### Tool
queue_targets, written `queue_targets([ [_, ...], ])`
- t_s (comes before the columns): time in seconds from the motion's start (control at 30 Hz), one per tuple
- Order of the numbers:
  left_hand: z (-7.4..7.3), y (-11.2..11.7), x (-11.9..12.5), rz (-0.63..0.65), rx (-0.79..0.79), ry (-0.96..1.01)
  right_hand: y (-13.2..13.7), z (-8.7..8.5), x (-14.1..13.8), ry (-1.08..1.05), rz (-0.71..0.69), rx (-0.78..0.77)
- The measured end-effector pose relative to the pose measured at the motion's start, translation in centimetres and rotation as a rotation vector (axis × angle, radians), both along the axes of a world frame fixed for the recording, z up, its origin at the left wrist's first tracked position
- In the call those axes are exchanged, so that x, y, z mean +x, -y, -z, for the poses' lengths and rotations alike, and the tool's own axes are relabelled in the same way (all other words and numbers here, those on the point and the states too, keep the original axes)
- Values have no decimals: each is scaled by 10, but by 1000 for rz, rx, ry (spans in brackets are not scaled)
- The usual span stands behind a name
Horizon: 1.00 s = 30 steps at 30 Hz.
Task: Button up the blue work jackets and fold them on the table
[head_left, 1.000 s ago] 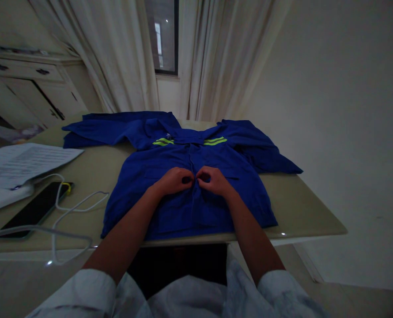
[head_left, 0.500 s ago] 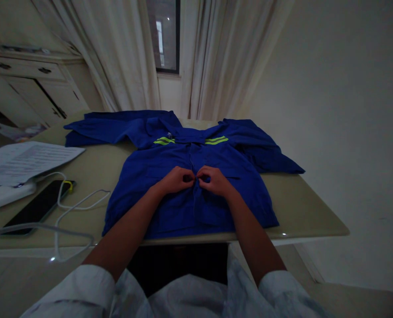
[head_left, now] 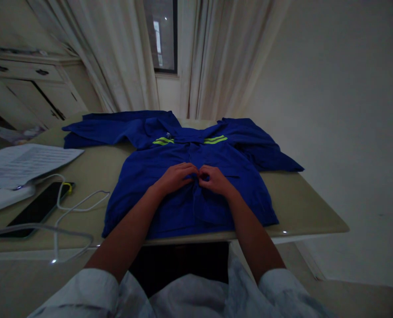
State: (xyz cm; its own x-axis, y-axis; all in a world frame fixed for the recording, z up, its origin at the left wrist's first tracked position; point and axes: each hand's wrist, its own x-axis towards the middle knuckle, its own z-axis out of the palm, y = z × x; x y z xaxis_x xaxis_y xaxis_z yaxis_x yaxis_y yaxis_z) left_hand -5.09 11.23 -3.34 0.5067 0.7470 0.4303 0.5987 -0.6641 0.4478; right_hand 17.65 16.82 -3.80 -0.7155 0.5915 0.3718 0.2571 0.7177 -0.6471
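A blue work shirt (head_left: 216, 154) with yellow-green chest stripes lies front up on a beige table (head_left: 302, 207), sleeves spread to both sides. My left hand (head_left: 175, 177) and my right hand (head_left: 213, 180) meet at the shirt's front placket, mid-chest. Both have their fingers curled and pinched on the cloth at the closure, fingertips almost touching each other. What lies between the fingertips is too small and dark to make out.
Left of the shirt lie a black phone (head_left: 34, 208) with a white cable (head_left: 70, 212) and a stack of printed papers (head_left: 20, 163). A white cabinet (head_left: 27, 88) stands at the far left. Curtains (head_left: 216, 57) and a window are behind the table; a wall is on the right.
Both hands stay at the placket. My left fingers have shifted slightly forward and flattened a little over the cloth; the hands have closed together.
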Motion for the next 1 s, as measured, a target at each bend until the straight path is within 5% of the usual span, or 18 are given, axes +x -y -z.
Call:
queue_targets([
  [0.47, 1, 1, 2, -43, 132, -228, -1, 3, -2, -6, 37, 26],
  [0.63, 0, 0, 0, -149, -18, -84, 4, 2, -4, 4, 55, 157],
  [0.77, 0, -3, -4, -90, -251, 110, 8, 0, -6, 72, 70, 278],
  [1.0, -2, -1, -2, -161, -201, 131, 15, -7, -5, 134, 18, 444],
])
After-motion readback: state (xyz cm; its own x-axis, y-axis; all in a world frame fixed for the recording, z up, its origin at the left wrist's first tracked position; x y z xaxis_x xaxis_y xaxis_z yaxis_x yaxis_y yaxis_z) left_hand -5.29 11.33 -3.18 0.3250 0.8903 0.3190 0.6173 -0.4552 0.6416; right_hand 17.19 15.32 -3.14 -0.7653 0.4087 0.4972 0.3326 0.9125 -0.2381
